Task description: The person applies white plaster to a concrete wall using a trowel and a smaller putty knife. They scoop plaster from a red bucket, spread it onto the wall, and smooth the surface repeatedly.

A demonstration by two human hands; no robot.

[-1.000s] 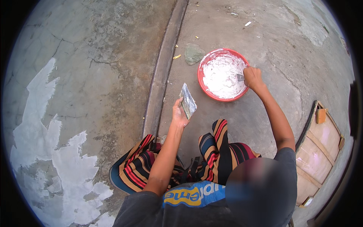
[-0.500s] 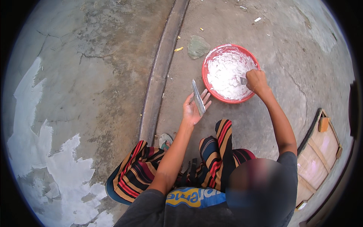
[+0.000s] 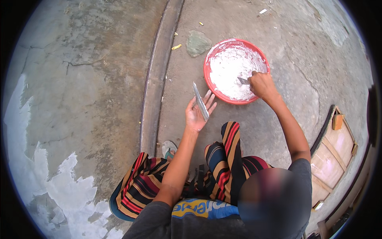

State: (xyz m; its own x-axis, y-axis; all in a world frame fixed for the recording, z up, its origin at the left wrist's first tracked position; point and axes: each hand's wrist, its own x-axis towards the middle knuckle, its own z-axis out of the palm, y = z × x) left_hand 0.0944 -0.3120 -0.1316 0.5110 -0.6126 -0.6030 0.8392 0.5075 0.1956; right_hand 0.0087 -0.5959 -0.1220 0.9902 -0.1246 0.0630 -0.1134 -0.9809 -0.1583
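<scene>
the right hand (image 3: 262, 85) is curled tightly round a grey metal scraper (image 3: 243, 81), over ridged white paste (image 3: 225, 68) in a round red bowl (image 3: 206, 75) on rough concrete (image 3: 278, 51) — the left hand (image 3: 194, 118), palm up and fingers spread, loosely holds a thin, flat plate (image 3: 200, 101) nearly edge-on beside the bowl.

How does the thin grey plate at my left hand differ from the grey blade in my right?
The thin grey plate sits across the spread left hand; the pointed grey blade pokes from the closed right hand. The plate shows nearly edge-on as a long strip; the blade, a short wedge. The plate is outside the round red basin; the blade is over its white paste. Both look grey.
</scene>
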